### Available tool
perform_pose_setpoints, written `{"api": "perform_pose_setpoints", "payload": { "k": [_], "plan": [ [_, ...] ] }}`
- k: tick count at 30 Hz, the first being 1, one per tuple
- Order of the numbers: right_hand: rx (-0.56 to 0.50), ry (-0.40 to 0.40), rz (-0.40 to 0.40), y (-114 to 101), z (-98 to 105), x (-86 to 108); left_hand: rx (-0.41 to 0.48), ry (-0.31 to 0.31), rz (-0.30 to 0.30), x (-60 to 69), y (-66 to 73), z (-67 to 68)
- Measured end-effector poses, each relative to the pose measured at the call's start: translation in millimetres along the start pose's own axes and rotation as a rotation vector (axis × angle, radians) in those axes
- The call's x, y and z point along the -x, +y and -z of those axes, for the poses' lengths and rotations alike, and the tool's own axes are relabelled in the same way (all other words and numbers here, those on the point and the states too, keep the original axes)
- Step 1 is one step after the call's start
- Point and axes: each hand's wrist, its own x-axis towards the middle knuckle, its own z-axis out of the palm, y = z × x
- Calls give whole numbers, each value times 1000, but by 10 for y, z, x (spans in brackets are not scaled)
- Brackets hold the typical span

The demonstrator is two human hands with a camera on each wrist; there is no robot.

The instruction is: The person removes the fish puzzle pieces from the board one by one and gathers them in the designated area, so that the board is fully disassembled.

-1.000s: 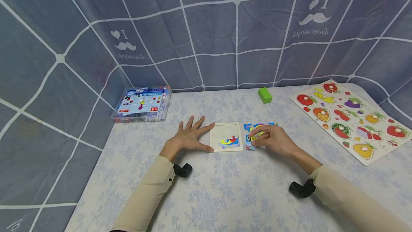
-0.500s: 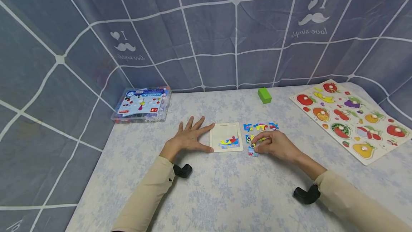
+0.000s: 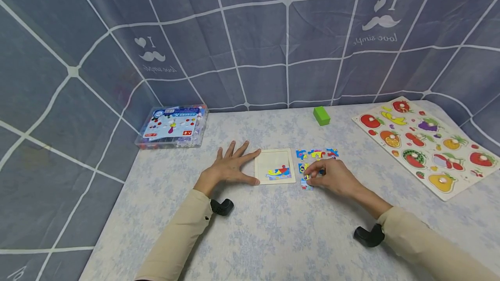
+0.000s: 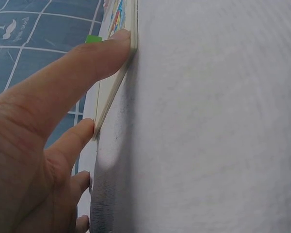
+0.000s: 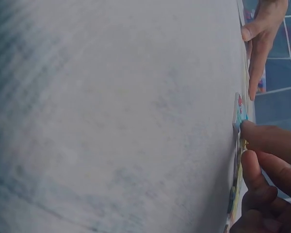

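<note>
My left hand lies with fingers spread, its thumb and index fingertip against the left edge of a pale wooden puzzle tray. Joined coloured puzzle pieces fill the tray's lower right part. To the right of the tray, my right hand pinches a light blue puzzle piece between thumb and fingers, low over the table. The right wrist view shows that same piece at the thumb tip. Several loose pieces lie around it, including a yellow one in the back row; my fingers partly cover others.
A clear box with a printed label stands at the back left. A green block sits near the back edge. On the right lies a fruit knob-puzzle board. A grey-blue checked curtain hangs behind the table.
My right hand has shifted slightly toward the front edge, drawing the light blue piece away from the yellow-and-blue piece above it. The back row is now uncovered. My left hand has stayed put.
</note>
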Motion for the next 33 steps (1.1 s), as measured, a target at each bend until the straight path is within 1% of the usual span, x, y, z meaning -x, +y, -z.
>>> {"api": "perform_pose_setpoints", "payload": {
  "k": [8,13,16,19,21,25,27,30,33],
  "plan": [
    [2,-6,0,1,-19,15,-6,-4,5,-12,2,-15],
    [2,-13,1,-17,11,7,-6,-3,0,0,11,-10],
    [6,4,7,-63,20,-35,-4,-3,0,4,9,-3],
    [30,15,32,-150,-4,-112,-9,1,3,0,0,-1],
    [41,-5,49,-227,-39,-173,-11,1,6,-4,-4,0],
    [69,-75,98,-384,-146,-291,-11,-4,11,-6,-5,-9],
    [99,-99,126,-444,-201,-334,-11,-9,13,-8,-6,-13],
    [158,-108,147,-498,-266,-375,-14,-10,11,-11,-5,-13],
    [198,-109,140,-526,-299,-394,-16,-13,14,-10,-2,-3]
  ]
}}
